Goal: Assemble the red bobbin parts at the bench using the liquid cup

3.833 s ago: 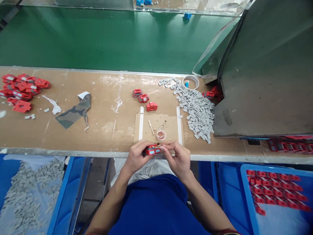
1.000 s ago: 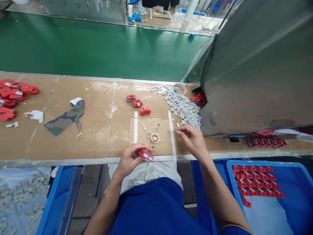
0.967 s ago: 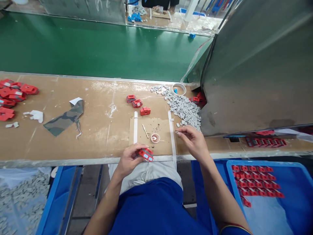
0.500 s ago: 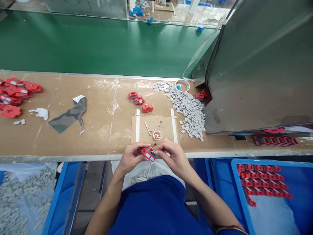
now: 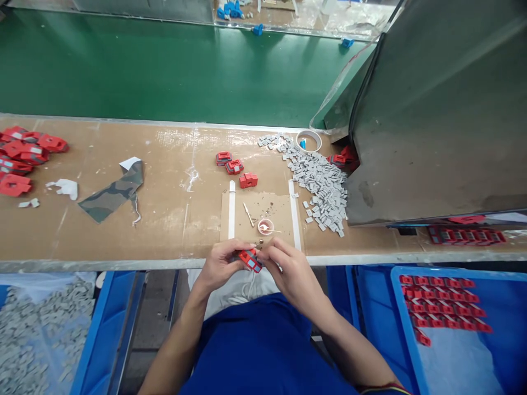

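My left hand [image 5: 223, 265] is closed around a red toy car body [image 5: 250, 260] with grey trim and pale window panels, held tilted just past the table's near edge. The fingers of my right hand [image 5: 287, 270] are pinched together at the car's right end. Whatever lies between those fingertips is hidden. Just beyond the hands, a small round cup [image 5: 265, 226] with a thin stick across it rests on a cardboard sheet. Beside the cup lies a white stick [image 5: 248, 214]. Farther back sit a few more red car bodies [image 5: 248, 180].
Small grey pieces [image 5: 323, 186] are heaped to the right, with a tape roll [image 5: 308, 141] at their back. More red bodies [image 5: 25, 151] lie far left, near camouflage cloth [image 5: 113, 192]. A blue tray [image 5: 453, 356] holds rows of red parts. A metal housing [image 5: 432, 120] blocks the right.
My right hand has turned over slightly and its fingers have closed in against the car's right end. The left hand keeps its hold, and the view has shifted a little.
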A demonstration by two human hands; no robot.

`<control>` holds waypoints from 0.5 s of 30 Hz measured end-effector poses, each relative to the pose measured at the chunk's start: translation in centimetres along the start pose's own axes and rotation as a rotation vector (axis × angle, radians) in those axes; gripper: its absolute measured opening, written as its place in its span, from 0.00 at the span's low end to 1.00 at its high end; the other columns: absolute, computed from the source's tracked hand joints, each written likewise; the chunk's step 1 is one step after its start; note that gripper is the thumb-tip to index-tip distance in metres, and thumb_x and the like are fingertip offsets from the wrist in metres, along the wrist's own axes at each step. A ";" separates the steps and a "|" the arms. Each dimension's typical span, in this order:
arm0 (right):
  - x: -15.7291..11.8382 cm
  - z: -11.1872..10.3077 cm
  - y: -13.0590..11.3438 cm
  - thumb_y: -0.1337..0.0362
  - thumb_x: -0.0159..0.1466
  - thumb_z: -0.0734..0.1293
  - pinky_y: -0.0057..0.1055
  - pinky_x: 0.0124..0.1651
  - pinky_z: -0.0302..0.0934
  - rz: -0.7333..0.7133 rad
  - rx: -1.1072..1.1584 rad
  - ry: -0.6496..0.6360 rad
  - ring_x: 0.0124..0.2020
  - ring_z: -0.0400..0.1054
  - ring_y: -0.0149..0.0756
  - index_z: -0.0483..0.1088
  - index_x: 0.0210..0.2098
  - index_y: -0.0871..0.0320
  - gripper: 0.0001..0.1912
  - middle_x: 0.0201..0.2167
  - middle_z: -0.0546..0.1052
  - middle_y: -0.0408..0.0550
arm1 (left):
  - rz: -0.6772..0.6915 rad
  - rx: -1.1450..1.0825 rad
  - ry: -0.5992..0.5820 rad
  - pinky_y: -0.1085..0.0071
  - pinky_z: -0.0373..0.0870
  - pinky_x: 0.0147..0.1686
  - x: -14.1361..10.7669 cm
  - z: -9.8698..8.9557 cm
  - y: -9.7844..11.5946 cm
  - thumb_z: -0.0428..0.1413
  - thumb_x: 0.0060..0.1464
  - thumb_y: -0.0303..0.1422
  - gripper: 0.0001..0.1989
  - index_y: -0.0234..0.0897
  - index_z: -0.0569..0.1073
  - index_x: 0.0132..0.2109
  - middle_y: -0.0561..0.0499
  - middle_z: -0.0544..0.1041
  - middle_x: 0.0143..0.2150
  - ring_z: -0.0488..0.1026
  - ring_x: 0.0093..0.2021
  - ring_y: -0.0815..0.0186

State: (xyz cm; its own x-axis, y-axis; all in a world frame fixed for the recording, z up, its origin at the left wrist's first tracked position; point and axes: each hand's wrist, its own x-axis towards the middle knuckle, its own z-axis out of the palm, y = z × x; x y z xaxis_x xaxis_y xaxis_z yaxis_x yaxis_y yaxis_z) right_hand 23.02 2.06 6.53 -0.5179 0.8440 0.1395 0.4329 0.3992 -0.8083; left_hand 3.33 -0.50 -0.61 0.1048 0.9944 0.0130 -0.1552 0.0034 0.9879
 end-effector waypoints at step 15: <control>-1.0 0.8 1.7 0.61 0.70 0.67 0.29 0.37 0.61 0.322 0.504 -0.028 0.34 0.67 0.33 0.75 0.36 0.58 0.08 0.33 0.70 0.45 | 0.244 0.263 -0.126 0.71 0.79 0.40 0.5 -0.2 0.7 0.65 0.60 0.35 0.10 0.38 0.84 0.48 0.43 0.86 0.39 0.84 0.38 0.62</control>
State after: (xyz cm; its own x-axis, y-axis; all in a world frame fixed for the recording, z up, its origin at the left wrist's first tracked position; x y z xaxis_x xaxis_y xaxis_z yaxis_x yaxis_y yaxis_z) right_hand 23.67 1.64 4.54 -0.4405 0.8820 -0.1675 0.1715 -0.1005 -0.9801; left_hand 3.05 0.04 0.02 0.2186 0.9418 0.2555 0.0656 -0.2754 0.9591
